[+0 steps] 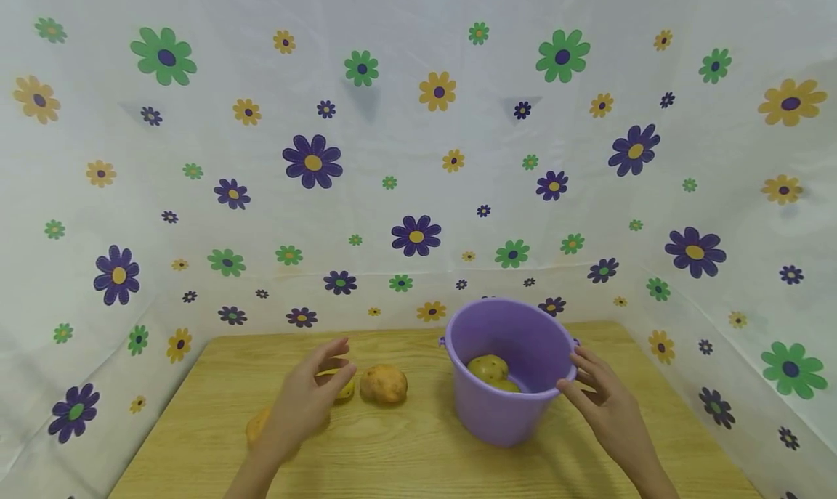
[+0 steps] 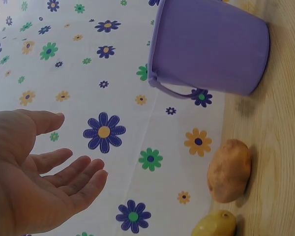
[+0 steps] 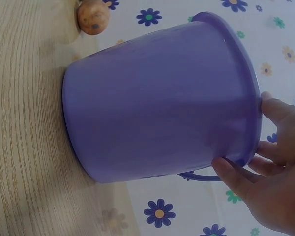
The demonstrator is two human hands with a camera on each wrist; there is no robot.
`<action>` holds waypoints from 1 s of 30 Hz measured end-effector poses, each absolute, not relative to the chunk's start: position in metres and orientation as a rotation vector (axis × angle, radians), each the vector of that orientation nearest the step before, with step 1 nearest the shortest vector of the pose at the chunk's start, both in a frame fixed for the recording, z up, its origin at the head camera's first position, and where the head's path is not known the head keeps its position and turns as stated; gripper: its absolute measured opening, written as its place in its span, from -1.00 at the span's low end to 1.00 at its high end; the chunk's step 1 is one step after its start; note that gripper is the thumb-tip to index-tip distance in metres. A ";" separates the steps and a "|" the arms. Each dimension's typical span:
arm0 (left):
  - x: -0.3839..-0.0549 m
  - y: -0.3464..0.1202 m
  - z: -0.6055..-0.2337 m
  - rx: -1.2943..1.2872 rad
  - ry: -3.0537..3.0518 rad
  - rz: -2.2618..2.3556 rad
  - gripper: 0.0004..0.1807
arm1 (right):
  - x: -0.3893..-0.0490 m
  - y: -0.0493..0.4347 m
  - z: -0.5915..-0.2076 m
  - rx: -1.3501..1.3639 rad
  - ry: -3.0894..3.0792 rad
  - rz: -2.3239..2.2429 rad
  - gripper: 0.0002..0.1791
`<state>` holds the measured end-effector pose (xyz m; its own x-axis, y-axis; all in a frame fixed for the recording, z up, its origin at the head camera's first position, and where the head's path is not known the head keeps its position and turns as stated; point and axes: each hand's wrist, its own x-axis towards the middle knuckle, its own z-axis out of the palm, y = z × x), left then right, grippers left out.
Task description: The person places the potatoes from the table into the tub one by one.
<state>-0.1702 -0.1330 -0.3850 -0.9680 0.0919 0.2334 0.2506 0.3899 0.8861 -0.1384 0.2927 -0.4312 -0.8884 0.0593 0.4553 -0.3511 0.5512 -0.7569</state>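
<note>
A purple bucket (image 1: 500,412) stands upright on the wooden table, with yellow-green, brown-spotted roundish pieces (image 1: 487,369) inside. My right hand (image 1: 608,404) grips the bucket's rim at its right side, some fingertips lying against the outer wall in the right wrist view. My left hand (image 1: 307,401) is raised over the table's left part, its fingers loosely bent and nothing in them. Just beyond it lies a smooth yellow fruit (image 2: 215,224), partly covered by the hand in the head view. A lumpy brown potato (image 1: 383,384) rests between that fruit and the bucket.
Another tan, potato-like piece (image 1: 256,426) lies at the left, mostly hidden behind my left forearm. White flower-printed sheeting (image 1: 392,136) encloses the wooden table (image 1: 392,463) at the back and both sides. The bucket's handle (image 2: 174,92) hangs along its far side.
</note>
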 end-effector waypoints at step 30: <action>-0.152 -0.230 -0.408 -0.023 -2.698 -1.432 -0.25 | -0.140 0.293 -0.433 0.234 -2.317 1.295 -0.44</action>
